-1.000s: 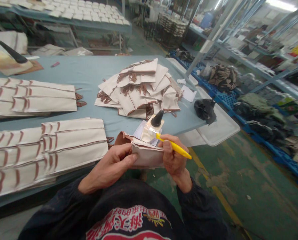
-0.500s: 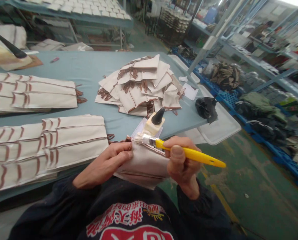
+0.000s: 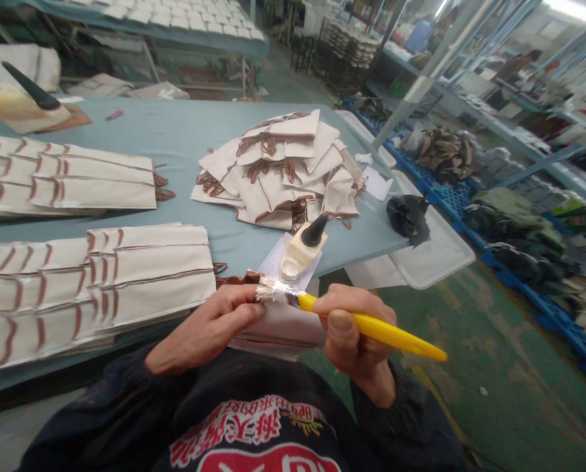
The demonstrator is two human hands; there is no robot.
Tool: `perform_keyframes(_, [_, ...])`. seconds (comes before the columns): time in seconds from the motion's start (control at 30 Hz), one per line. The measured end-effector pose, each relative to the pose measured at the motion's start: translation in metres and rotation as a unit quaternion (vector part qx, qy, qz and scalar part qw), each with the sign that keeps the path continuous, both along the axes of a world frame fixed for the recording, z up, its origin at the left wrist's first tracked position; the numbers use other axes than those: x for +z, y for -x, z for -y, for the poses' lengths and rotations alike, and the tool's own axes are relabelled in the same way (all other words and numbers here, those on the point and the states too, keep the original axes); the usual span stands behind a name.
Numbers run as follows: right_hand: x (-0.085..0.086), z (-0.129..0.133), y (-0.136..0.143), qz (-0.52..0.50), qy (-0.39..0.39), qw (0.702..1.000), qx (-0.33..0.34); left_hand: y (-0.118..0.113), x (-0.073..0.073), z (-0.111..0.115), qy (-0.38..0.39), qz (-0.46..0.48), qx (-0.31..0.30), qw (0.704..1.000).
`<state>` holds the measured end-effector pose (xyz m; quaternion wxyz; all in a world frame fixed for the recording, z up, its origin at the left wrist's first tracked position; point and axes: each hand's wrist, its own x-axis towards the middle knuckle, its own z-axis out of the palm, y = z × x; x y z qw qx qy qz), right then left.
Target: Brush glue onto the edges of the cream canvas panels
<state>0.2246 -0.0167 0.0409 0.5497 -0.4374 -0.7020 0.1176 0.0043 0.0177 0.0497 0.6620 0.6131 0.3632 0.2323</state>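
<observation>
Over by the far left corner of the worktop [image 3: 126, 141], a stained pale block [image 3: 22, 105] with a black spike is lying on a brown board [image 3: 79, 117]. Two overlapping rows of cream pieces with brown trim are running in from the left, the upper row [image 3: 94, 183] further back, the lower row [image 3: 155, 259] along the near edge. The left hand [image 3: 207, 328] is pinching a cream fabric piece [image 3: 286, 321] between thumb and fingers, just off the near edge. White-coated bristles [image 3: 272, 288] are meeting its top edge; from here I can't quite tell whether they're touching the fingertips too. Behind, a loose heap [image 3: 278, 170] of cream pieces is sitting toward the right end, and a black-capped container [image 3: 297, 252] is standing on paper [image 3: 272, 257] by the near edge. The right hand [image 3: 354, 351] is gripping the yellow brush [image 3: 406, 341], fingers wrapped round its handle. A crumpled black bundle [image 3: 408, 217] is lying at the near right corner.
</observation>
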Motion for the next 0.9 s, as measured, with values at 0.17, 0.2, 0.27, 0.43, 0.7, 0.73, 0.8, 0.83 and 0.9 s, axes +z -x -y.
perform_keyframes(0.17, [0.008, 0.001, 0.004, -0.091, -0.027, 0.993, -0.068, -0.004, -0.006, 0.011, -0.167, -0.05, 0.002, 0.985])
perform_keyframes(0.2, [0.011, 0.003, 0.003, -0.102, -0.025, 0.991, -0.08, -0.005, -0.01, 0.014, -0.227, -0.061, 0.008, 0.972])
perform_keyframes(0.27, [0.016, 0.01, 0.001, -0.11, -0.016, 0.989, -0.098, -0.007, -0.018, 0.018, -0.358, -0.072, 0.016, 0.931])
perform_keyframes(0.43, [0.019, 0.023, -0.004, -0.043, 0.021, 0.996, -0.08, -0.007, -0.035, 0.022, -0.57, -0.119, 0.03, 0.812])
perform_keyframes(0.7, [0.031, 0.035, 0.014, 0.069, 0.011, 0.997, 0.031, -0.003, -0.036, 0.021, -0.617, -0.159, 0.046, 0.769])
perform_keyframes(0.73, [0.031, 0.035, 0.014, 0.068, 0.014, 0.997, 0.031, -0.003, -0.036, 0.021, -0.617, -0.156, 0.046, 0.77])
perform_keyframes(0.8, [0.03, 0.034, 0.013, 0.062, 0.01, 0.998, 0.007, -0.003, -0.038, 0.021, -0.617, -0.149, 0.049, 0.771])
perform_keyframes(0.83, [0.029, 0.033, 0.012, 0.059, 0.004, 0.998, -0.009, -0.003, -0.039, 0.021, -0.616, -0.148, 0.05, 0.772])
perform_keyframes(0.9, [0.027, 0.031, 0.011, 0.063, -0.002, 0.998, -0.019, -0.003, -0.04, 0.02, -0.618, -0.149, 0.049, 0.77])
